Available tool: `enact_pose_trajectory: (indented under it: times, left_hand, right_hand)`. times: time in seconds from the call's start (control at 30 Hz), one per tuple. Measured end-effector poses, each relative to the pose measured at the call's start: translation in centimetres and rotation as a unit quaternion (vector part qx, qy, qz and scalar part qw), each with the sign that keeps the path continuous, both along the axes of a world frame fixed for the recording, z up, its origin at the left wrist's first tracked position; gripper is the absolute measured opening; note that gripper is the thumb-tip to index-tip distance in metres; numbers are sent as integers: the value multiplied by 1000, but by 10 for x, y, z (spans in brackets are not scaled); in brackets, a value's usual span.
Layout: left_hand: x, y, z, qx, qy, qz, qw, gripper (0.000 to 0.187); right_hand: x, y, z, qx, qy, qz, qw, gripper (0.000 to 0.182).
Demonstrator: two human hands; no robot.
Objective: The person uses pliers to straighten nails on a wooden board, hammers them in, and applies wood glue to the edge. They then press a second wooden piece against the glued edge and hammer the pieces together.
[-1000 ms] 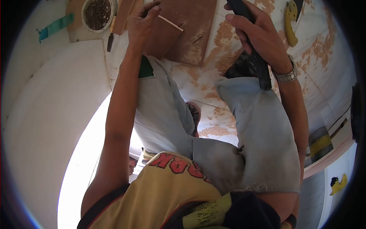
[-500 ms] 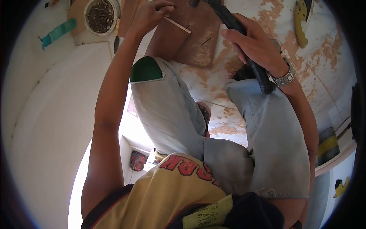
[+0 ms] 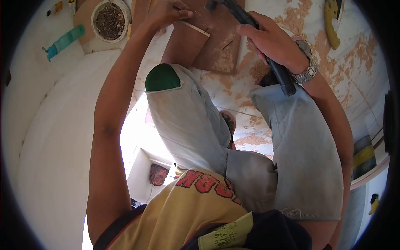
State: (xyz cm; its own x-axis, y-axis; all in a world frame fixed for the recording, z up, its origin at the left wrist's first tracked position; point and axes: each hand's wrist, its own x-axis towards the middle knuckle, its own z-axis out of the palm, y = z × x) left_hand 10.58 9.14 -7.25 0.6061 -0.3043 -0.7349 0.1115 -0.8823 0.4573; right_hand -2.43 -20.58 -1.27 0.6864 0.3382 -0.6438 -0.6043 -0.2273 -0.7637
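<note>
Wooden board (image 3: 216,37): lies at floor's far edge, by the knees.
Left hand (image 3: 166,12): pinches something small against the board.
Right hand (image 3: 271,41): fist wrapped round hammer (image 3: 250,25), lowered closer to board than a second ago.

free: white floor left | blocked: knees (image 3: 175,96), bowl (image 3: 110,16), saw (image 3: 333,23)

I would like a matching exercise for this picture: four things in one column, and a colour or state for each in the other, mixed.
Things:
1. bottle
2. round tub
3. tool handle
4. knee patch

Descriptions:
a. dark green, on pale trousers
b. black, gripped by the right hand
c. teal, lying on the white surface
d. white rim, filled with dark bits

Pairs: 1-c, 2-d, 3-b, 4-a
</note>
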Motion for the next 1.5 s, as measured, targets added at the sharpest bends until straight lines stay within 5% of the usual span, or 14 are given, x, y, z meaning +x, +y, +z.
enact_pose_trajectory:
  times: [0.3, 0.6, 0.7, 0.9, 1.1, 1.23, 1.4, 1.5]
  left_hand:
    - [7, -4, 5, 40, 5, -113, 993, 35]
    - [9, 5, -6, -16, 8, -72, 997, 31]
    - [10, 0, -4, 5, 12, -84, 996, 30]
    - [12, -3, -7, 43, -2, -109, 993, 30]
    - [14, 2, -18, 22, -34, -137, 990, 30]
    - [12, 1, -13, 37, -10, -125, 991, 29]
    - [6, 3, -15, 47, -99, -146, 983, 27]
    - [13, 15, -21, 13, 13, -93, 995, 27]
  right_hand:
    - [7, 5, 0, 26, 35, -46, 998, 32]
    - [20, 14, 8, 35, 86, -69, 993, 35]
    - [33, 14, 16, 38, 87, -56, 994, 22]
    - [25, 29, 7, 40, 69, -107, 991, 34]
    - [38, 20, 2, 103, 162, -49, 980, 31]
    - [39, 20, 5, 74, 118, -165, 976, 28]
    - [45, 30, 7, 65, 160, -7, 985, 29]
    - [47, 21, 14, 38, 155, -30, 987, 29]
